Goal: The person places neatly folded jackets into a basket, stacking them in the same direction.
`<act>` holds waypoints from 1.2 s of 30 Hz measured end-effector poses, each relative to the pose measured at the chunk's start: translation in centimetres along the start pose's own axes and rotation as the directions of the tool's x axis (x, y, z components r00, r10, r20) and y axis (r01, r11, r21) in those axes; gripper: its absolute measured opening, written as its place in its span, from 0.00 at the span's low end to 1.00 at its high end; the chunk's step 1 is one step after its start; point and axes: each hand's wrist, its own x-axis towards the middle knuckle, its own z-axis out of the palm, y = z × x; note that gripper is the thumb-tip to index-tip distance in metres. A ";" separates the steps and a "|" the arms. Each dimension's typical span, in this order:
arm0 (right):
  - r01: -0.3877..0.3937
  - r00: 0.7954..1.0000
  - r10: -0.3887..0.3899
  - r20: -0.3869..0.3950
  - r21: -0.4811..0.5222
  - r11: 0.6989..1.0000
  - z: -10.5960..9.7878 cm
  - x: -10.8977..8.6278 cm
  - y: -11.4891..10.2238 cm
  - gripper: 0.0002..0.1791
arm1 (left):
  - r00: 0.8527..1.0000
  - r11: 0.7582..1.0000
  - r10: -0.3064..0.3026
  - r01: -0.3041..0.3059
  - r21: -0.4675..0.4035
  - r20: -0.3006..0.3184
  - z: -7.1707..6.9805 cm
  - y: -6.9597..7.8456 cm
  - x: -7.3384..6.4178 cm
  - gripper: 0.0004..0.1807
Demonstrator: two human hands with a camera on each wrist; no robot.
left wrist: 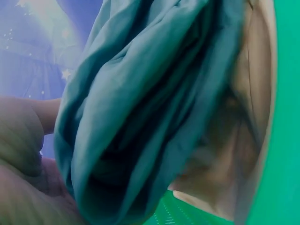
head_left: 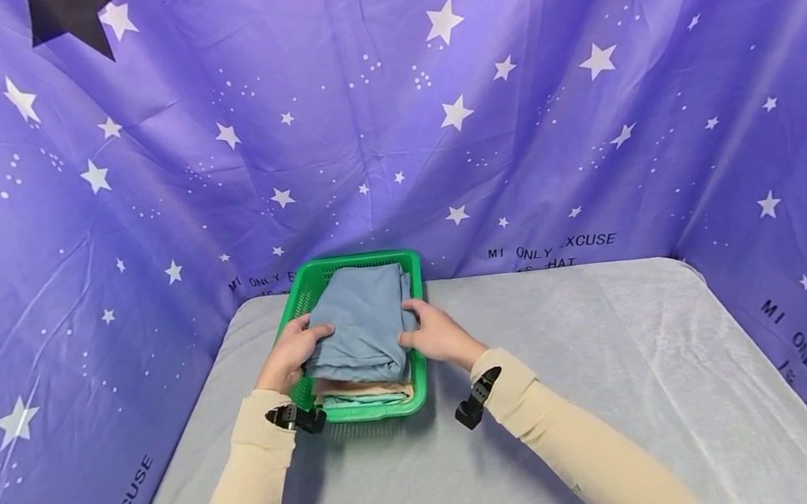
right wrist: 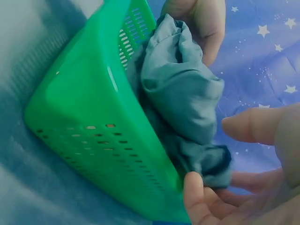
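A folded blue-grey garment (head_left: 358,316) lies on top of a stack of clothes in a green basket (head_left: 429,383). My left hand (head_left: 291,353) grips its left edge, thumb over the top; in the left wrist view the cloth's rounded folds (left wrist: 126,108) cover the fingertips. At the opposite edge is my right hand (head_left: 438,333). The right wrist view shows its fingertips (right wrist: 194,187) touching the lower cloth, while the thumb stands extended and a little apart. Beneath the garment, beige cloth (head_left: 367,387) and mint-green cloth (head_left: 361,400) show at the near end.
A grey cloth-covered table (head_left: 586,381) bears the basket at its back left. Purple curtains (head_left: 357,123) with white stars rise behind it and on both sides. Each wrist wears a strapped black camera, one of them the right camera (head_left: 470,412).
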 end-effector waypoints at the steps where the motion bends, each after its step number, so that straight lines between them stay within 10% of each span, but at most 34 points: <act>1: 0.012 1.000 -0.012 0.004 -0.025 1.000 0.0 -0.2 0.0 0.36 | 1.000 1.000 -0.005 0.005 0.020 0.000 -0.1 0.0 0.0 0.37; 8: 0.093 0.995 -0.098 -0.026 -0.152 0.984 0.2 -1.0 -0.2 0.23 | 0.999 0.954 -0.034 0.034 0.298 -0.007 -0.1 0.7 -0.5 0.45; 16: 0.184 0.982 -0.190 -0.013 -0.188 0.965 -0.1 -1.9 0.8 0.14 | 0.999 0.786 0.043 -0.018 0.618 -0.025 0.8 1.5 -1.4 0.41; 25: 0.228 0.969 -0.237 -0.068 -0.123 0.966 -3.4 -2.4 4.6 0.14 | 0.996 0.631 0.049 -0.084 0.771 0.068 2.2 2.4 -2.2 0.38; 30: 0.209 0.968 -0.227 -0.111 -0.152 0.966 -5.8 -3.1 7.4 0.13 | 0.995 0.588 0.029 -0.096 0.804 0.097 2.7 2.7 -2.4 0.38; 36: 0.158 0.965 -0.194 -0.177 -0.200 0.967 -9.2 -3.6 9.3 0.14 | 0.964 0.550 0.245 -0.223 0.805 0.100 2.9 3.1 -1.8 0.32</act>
